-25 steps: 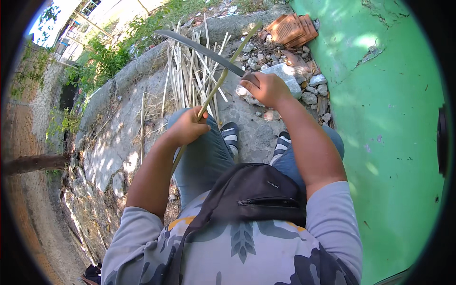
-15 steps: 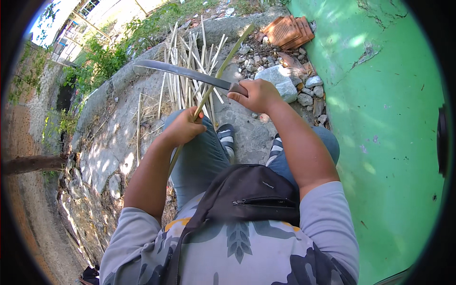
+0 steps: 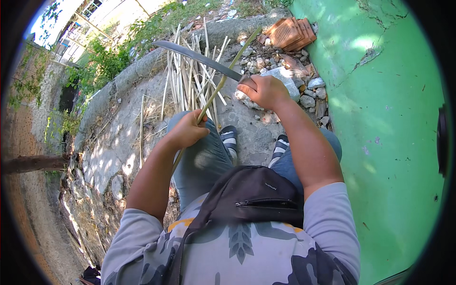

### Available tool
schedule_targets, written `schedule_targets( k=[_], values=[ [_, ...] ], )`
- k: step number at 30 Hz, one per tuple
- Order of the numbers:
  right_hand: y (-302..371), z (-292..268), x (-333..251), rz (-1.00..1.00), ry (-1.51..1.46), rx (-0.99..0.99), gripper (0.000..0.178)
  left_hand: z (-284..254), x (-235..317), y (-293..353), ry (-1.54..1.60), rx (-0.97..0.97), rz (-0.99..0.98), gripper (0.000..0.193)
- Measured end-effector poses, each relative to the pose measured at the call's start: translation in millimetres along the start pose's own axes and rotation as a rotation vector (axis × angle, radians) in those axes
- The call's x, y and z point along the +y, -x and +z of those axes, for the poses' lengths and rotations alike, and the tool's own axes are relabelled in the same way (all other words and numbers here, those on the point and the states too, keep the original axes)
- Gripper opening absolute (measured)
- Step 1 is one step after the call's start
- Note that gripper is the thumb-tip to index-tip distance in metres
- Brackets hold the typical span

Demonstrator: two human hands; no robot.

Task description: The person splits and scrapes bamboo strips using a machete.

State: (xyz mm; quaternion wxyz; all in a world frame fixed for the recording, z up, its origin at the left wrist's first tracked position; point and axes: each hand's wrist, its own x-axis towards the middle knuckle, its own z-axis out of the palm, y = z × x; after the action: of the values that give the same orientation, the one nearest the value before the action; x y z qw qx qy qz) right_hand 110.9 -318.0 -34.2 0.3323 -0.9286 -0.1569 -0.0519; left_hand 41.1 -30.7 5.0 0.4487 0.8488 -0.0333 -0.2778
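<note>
The knife [image 3: 202, 58], clamped in the right hand [image 3: 269, 92], is now shifted outward along the strip [image 3: 220, 84], which is gripped above the left leg [image 3: 202, 159] by the left hand [image 3: 189, 129]; its farther length is crossed.

Knife [image 3: 204, 60]: dark grey blade [image 3: 190, 53], brown handle [image 3: 247, 83]. Strip [image 3: 221, 84]: dull yellow-green. Heap of strips [image 3: 186, 85]: pale cream to straw. Wearer's trousers [image 3: 202, 156]: faded blue. Footwear [image 3: 229, 138]: dark and white stripes. Bag [image 3: 251, 190]: plain black (bar some small pale lettering [image 3: 270, 185]). Shirt [image 3: 213, 256]: pale grey, dark grey camouflage patches, grey leaf motif [image 3: 241, 244], yellow-orange accents. Painted surface [image 3: 389, 166]: bright green, mottled lighter, greyish at the cracks [image 3: 368, 58]. Tiles [image 3: 290, 35]: orange-brown. Ground [image 3: 104, 161]: grey, sun-dappled. Plants [image 3: 102, 64]: bright green.
</note>
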Motion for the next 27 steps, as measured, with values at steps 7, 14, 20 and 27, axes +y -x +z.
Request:
schedule_targets(
  k=[7, 14, 20, 27],
  values=[
    [5.4, 4.7, -25.5, -0.158, 0.105, -0.095, 0.057, -2.2, 1.2, 5.9, 0.015, 0.027, -0.044, 0.028],
    [-3.7, -6.9, 5.9, 0.127, -0.098, -0.036, 0.060, -5.5, -6.5, -1.7, 0.026, -0.044, -0.014, 0.031],
    [4.4, 5.8, -27.9, -0.239, 0.137, -0.127, 0.057, -5.9, 3.1, 6.7, 0.097, 0.017, -0.061, 0.029],
    [-7.6, 3.5, 28.9, 0.139, -0.097, 0.064, 0.067, -5.4, -1.9, 0.5, 0.162, -0.027, -0.057, 0.025]
  ],
)
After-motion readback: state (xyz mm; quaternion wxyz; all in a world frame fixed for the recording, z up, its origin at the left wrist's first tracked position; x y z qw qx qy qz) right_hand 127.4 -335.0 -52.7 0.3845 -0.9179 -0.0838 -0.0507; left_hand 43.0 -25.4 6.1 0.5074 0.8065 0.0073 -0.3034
